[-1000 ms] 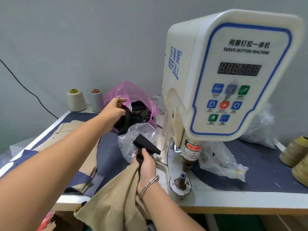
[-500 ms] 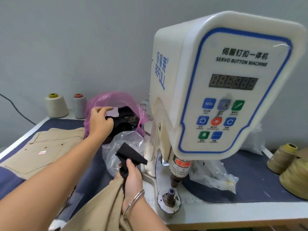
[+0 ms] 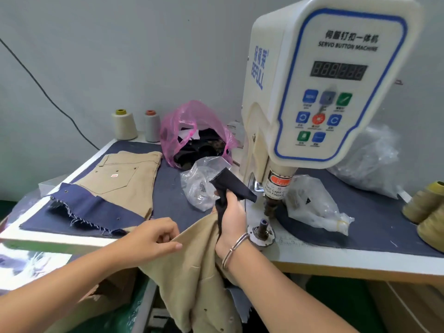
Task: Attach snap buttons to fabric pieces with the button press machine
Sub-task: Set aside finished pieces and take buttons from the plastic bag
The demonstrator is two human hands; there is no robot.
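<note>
step: bringing fabric to die | right hand (image 3: 230, 212) grips black fabric piece (image 3: 230, 186) and tan garment (image 3: 192, 265), just left of lower die (image 3: 262, 227) on counter (image 3: 336, 251) | left hand (image 3: 153, 236) pinches tan garment edge, farther from die | next: shift fabric rightward over die

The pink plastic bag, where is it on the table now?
In the head view the pink plastic bag sits at the back of the table, just left of the button press machine and right of two thread cones.
</note>
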